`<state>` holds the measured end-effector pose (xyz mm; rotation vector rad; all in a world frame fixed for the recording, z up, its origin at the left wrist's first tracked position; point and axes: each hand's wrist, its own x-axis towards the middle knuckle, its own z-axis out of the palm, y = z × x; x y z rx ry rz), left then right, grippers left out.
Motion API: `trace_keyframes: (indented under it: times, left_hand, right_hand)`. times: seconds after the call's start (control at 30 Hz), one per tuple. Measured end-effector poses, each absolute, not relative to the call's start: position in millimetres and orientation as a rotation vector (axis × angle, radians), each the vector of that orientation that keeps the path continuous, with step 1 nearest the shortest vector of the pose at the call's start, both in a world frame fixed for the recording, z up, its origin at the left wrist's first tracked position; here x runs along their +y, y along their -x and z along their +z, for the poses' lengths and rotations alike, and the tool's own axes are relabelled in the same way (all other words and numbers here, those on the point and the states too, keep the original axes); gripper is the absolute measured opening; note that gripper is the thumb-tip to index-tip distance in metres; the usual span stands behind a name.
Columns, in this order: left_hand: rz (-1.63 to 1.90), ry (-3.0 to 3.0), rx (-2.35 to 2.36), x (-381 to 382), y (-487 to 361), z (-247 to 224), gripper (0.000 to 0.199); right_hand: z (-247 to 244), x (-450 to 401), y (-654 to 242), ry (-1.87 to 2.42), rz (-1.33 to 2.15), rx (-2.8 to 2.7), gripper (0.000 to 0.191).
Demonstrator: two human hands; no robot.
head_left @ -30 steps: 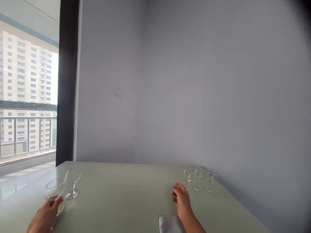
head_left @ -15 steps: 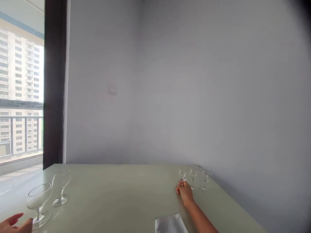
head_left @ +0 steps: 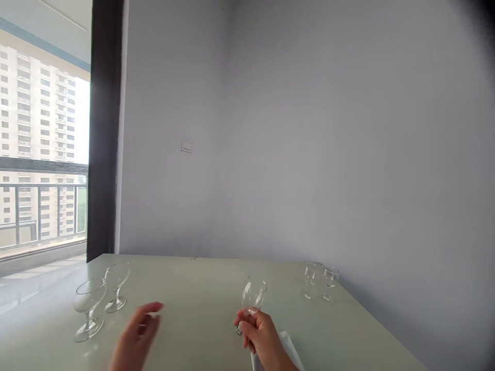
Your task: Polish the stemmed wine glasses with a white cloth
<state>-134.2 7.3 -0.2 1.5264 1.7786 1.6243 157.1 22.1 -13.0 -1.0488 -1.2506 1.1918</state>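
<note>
My right hand [head_left: 260, 334] grips a clear stemmed glass [head_left: 254, 293] by its stem. The glass is raised a little and tilted, its bowl pointing up above my fingers. My left hand [head_left: 139, 335] hangs over the table to the left, holding nothing, with thumb and fingers apart and somewhat blurred. Left of it stand two more stemmed glasses upright, a nearer glass [head_left: 88, 304] and a farther glass [head_left: 116, 283]. A folded white cloth [head_left: 288, 345] lies partly hidden under my right hand and wrist.
Two smaller-looking glasses, one [head_left: 310, 275] beside another [head_left: 330, 281], stand near the table's far right corner. The pale green table [head_left: 185, 288] meets grey walls behind. A dark-framed window [head_left: 102, 129] is at the left.
My right hand has lifted one glass from the group of three at the right and brought it nearer the middle. My left hand has moved right, away from the left glasses. The view has shifted slightly.
</note>
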Motion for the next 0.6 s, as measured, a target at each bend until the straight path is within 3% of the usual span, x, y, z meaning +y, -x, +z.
trace_keyframes:
  times: [0.13,0.27,0.5,0.6]
  left_hand:
    - [1.361,-1.818,1.281,-21.7,26.3,-11.0,0.039]
    - [1.335,-1.714,1.272,-33.7,-9.1,-23.7,0.024]
    - [1.342,-1.479,1.63,-12.9,73.8,-14.1,0.035]
    - [1.424,-1.364,1.846,-7.6,142.8,-6.7,0.041]
  right_hand:
    - [-18.8,-11.0,-129.1,0.966,1.318,-1.446,0.014]
    - [-25.0,-23.3,-121.7,0.951,1.157,-1.652,0.018]
    - [-23.8,-14.4,-152.3,1.019,1.294,-1.429,0.047]
    - [-19.3,-6.1,-172.5,1.044,1.343,-1.315,0.048]
